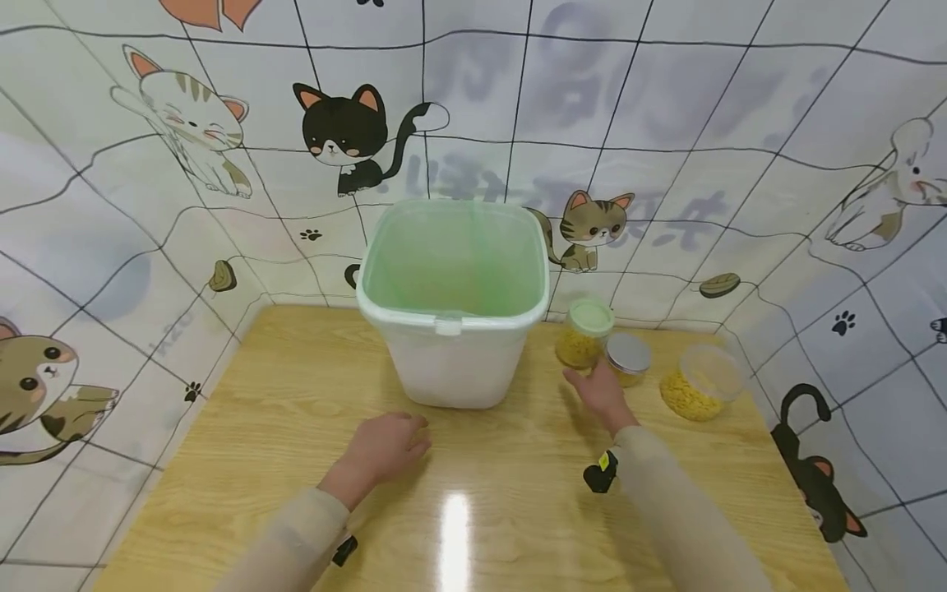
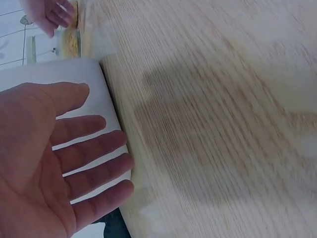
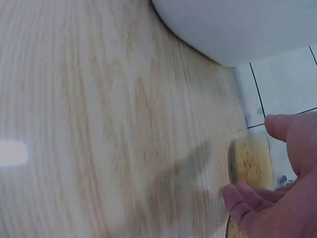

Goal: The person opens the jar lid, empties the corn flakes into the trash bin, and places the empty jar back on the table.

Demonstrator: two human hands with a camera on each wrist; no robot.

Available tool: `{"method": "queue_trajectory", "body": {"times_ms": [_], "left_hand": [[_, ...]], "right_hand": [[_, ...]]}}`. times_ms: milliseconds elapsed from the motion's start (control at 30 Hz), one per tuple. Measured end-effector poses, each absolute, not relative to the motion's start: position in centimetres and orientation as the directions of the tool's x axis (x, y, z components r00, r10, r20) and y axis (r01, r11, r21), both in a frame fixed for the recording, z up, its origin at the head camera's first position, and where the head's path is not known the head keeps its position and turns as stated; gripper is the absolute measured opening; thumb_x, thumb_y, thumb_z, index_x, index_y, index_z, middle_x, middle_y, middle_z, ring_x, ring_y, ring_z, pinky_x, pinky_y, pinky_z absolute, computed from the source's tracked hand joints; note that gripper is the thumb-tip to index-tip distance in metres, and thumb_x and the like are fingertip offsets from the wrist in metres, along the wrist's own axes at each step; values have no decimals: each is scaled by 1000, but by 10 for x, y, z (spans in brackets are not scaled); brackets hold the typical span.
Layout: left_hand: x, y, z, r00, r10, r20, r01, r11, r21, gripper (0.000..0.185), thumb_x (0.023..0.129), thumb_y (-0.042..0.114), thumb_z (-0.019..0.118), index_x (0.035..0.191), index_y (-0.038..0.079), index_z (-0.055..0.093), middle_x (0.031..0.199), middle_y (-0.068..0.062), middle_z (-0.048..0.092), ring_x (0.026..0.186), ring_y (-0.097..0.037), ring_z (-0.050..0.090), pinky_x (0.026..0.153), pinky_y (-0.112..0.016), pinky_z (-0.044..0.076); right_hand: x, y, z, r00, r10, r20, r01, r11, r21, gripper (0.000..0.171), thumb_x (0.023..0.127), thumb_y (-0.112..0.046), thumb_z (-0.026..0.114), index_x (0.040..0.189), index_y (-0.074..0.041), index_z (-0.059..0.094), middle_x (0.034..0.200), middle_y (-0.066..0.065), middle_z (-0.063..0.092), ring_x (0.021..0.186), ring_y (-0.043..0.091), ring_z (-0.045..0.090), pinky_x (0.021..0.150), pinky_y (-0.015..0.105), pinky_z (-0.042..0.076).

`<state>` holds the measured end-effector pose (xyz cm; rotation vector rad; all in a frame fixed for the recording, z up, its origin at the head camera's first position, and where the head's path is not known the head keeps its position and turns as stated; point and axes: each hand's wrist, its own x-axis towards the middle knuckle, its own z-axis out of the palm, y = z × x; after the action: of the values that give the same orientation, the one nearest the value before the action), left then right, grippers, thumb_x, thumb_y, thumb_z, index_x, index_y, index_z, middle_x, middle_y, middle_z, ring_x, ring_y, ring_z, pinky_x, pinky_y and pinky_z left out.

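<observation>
My right hand (image 1: 602, 390) is over the table at the right, its fingertips close to a green-lidded jar (image 1: 577, 345) with yellow contents. In the right wrist view, the thumb and fingers of that hand (image 3: 292, 178) are spread apart, with the blurred jar (image 3: 251, 161) beyond the gap. A silver-lidded jar (image 1: 629, 355) stands just beside the fingers, partly hidden by them. My left hand (image 1: 385, 448) hovers in front of a white bin (image 1: 459, 366) and holds nothing. Its fingers (image 2: 94, 168) are loosely extended and apart, palm showing in the left wrist view.
Farther right sits a clear tub (image 1: 691, 395) of yellow pieces with a pale lid. The bin is uncovered, with a pale green inside and a front latch tab. Cat-patterned walls (image 1: 488, 107) enclose the wooden table (image 1: 296, 386) at the back and sides.
</observation>
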<state>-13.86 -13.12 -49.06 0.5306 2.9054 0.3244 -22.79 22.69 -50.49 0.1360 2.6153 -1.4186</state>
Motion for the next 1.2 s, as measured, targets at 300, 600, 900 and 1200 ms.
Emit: {"method": "queue_trajectory", "body": {"times_ms": [300,600,900,1200], "left_hand": [[-140,-119,-492,-907,408,-103,379,898,224,39,94,36,61,124,11,65,119,-8,70,108,-28,67,83,-45,58],[-140,-113,-492,-890,430,-148,402,896,189,39,94,37,61,123,11,65,118,-7,70,106,-28,67,84,-43,58],[-139,-108,-496,-876,462,-141,441,884,152,38,95,38,60,120,10,65,116,-7,70,105,-29,66,86,-43,57],[-142,-106,-498,-872,465,-155,440,882,170,39,96,39,58,123,11,64,119,-6,69,108,-28,66,89,-43,56]], "right_hand": [[-251,222,-508,-966,194,-170,238,419,-876,101,91,-24,66,153,2,-9,160,29,8,148,43,15,122,55,21],[-261,213,-512,-943,242,-230,304,341,-889,93,86,-22,72,147,4,6,151,30,24,143,40,28,120,50,27],[-270,213,-529,-946,291,-140,229,299,-927,91,86,-17,72,150,-2,8,154,27,24,145,40,26,122,50,23],[-283,212,-538,-947,320,-14,120,313,-942,84,79,-17,80,145,-2,30,144,19,43,137,34,40,119,45,31]]}}
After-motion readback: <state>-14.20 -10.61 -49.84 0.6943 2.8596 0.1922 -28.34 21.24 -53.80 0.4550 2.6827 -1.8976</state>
